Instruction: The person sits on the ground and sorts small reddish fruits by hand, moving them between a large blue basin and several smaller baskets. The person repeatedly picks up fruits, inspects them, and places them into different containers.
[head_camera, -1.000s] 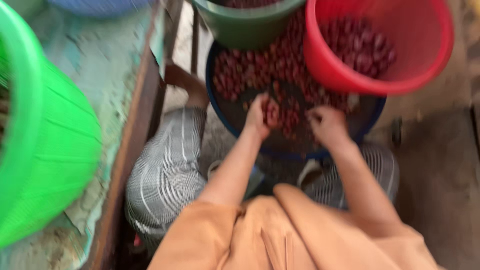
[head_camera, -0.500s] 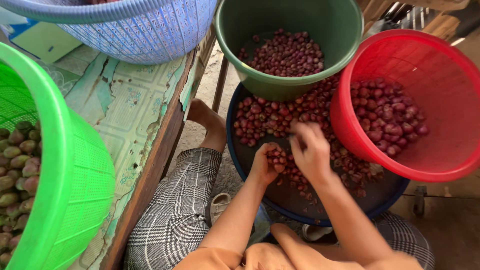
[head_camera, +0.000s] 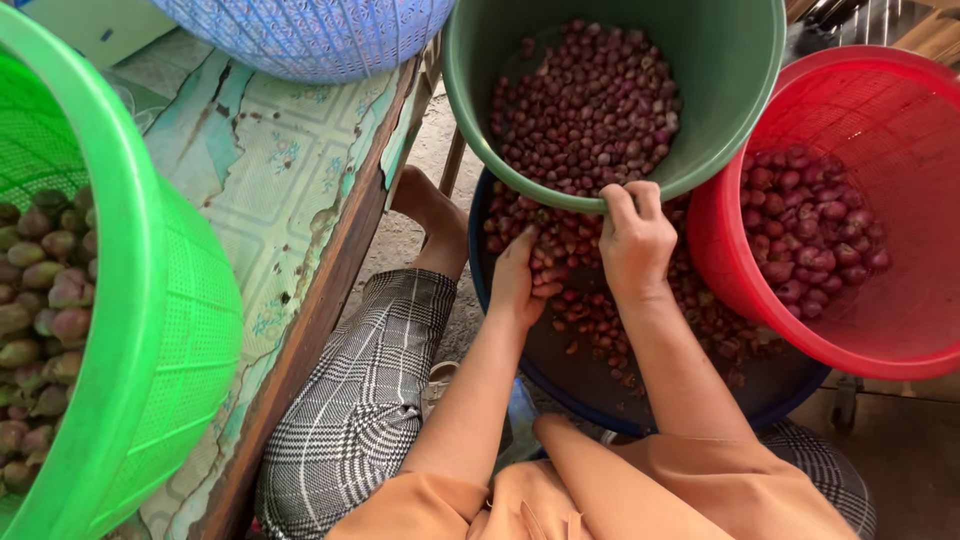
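Small reddish-purple shallots (head_camera: 590, 305), piled loose in a dark blue basin (head_camera: 478, 262) down at knee level, right in the middle of the shot. Left hand (head_camera: 520, 282) dug into that pile, fingers curled around a few bulbs, though how many is hard to say since the palm faces away. Right hand (head_camera: 634, 240) up at the near rim of a green bucket (head_camera: 735, 70), fingertips hooked over the edge, thumb and fingers pinched together; can't tell if anything sits between them. Hands close but not touching.

Green bucket resting over the far side of the basin, holding more shallots, top cut off by the frame. Red basket (head_camera: 900, 120) just to the right, overlapping the basin rim, with bigger bulbs in it and its right side cropped out. Most of the basin hidden under those two and the forearms.

Orange sleeves at the bottom, checked trousers (head_camera: 365, 400) on both knees, one bare foot (head_camera: 432, 208) tucked by the table leg. On the left a worn table (head_camera: 270, 170) with peeling patterned covering, a bright green mesh basket (head_camera: 170, 330) full of paler greenish-purple bulbs, only partly in view, plus the underside of a blue mesh basket (head_camera: 310, 35) up top, contents not visible.
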